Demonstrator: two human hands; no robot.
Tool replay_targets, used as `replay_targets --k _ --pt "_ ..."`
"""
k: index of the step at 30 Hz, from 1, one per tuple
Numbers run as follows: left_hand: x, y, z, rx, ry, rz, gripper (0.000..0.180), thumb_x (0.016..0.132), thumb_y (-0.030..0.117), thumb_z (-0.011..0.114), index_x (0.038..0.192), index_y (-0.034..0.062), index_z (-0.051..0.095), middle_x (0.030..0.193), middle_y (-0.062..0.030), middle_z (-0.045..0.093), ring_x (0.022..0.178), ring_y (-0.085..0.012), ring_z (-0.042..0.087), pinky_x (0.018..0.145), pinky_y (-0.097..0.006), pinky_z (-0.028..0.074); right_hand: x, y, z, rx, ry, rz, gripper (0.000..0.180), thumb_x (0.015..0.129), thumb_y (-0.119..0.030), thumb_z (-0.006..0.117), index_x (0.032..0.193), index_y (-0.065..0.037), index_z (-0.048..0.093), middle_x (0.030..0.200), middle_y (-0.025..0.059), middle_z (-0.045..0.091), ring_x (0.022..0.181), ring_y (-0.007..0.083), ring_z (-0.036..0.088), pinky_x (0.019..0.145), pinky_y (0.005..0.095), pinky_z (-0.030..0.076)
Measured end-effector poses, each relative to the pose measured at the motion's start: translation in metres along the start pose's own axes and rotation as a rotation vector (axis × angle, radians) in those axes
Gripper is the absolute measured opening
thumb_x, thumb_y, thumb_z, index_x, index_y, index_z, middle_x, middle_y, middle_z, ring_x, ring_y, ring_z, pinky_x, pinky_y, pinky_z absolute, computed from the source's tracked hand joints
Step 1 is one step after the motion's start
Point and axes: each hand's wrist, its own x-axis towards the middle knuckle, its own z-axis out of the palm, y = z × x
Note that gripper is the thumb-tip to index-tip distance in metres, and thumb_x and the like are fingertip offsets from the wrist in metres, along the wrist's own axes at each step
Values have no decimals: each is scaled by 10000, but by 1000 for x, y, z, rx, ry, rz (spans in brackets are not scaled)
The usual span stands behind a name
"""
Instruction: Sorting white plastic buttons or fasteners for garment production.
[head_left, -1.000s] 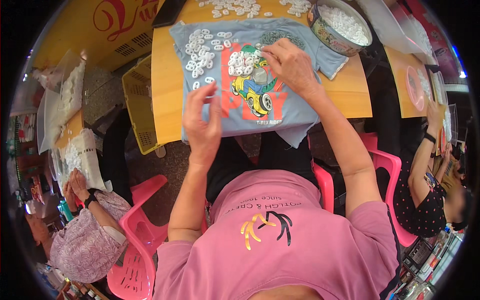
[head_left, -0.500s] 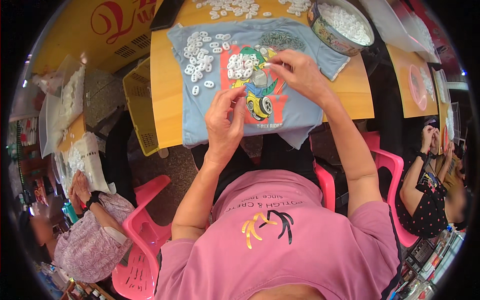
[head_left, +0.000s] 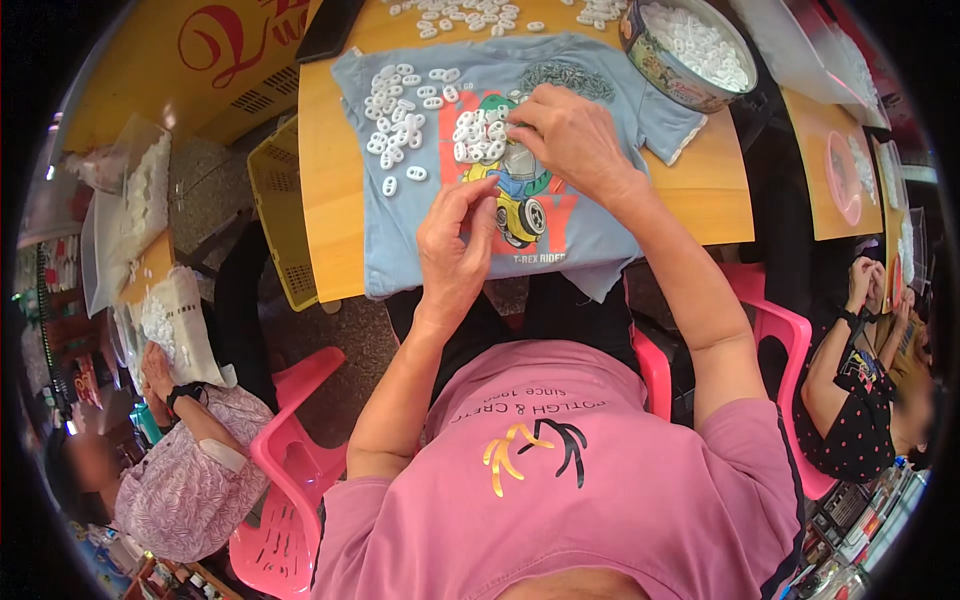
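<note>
My left hand [head_left: 452, 245] rests on the light blue shirt [head_left: 420, 230], fingers bent, thumb and forefinger close together; I cannot tell whether a piece sits between them. My right hand [head_left: 565, 140] lies curled over the clump of small white rings [head_left: 478, 140] at the shirt's printed centre, fingertips pinching at one. A second scatter of rings [head_left: 395, 110] lies on the shirt's left part. The shirt is spread flat on the wooden counter [head_left: 325, 200], its hem overhanging the near edge. A round tin [head_left: 665, 70] of rings stands at the far right. Risk: dragging the cloth toward me would tip loose rings off the edge; a careless sweep would merge both groups.
</note>
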Motion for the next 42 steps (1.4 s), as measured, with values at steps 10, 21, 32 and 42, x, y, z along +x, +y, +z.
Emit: replay_targets --k 10,21,32,42 --pt "0 3 -2 -77 8 -65 186 906 -9 596 1086 -7 642 907 -75 633 759 -119 606 674 -249 492 -4 11 -5 305 68 168 157 888 -185 654 888 -29 673 835 34 655 698 168 616 619 290 484" --pt "30 29 10 -6 60 210 258 843 -77 637 1085 14 646 944 -92 647 814 -163 638 714 -276 516 -30 -27 -43 1242 -238 653 199 948 -266 612 945 -74 665 790 -52 608 621 -1 482 529 178 390" --pt "27 28 10 102 14 373 197 820 -55 677 1003 10 641 919 -104 646 798 -195 650 690 -297 520 -44 -33 -46 1211 -285 623 244 950 -277 619 998 -40 648 783 -36 594 607 20 503 517 188 417" --pt "17 29 4 -502 -154 -289 143 942 77 618 1031 -34 605 915 -63 678 808 -105 652 720 -239 535 -55 -41 -41 850 -111 355 149 930 -115 643 990 21 631 889 8 643 773 50 582 671 210 488"
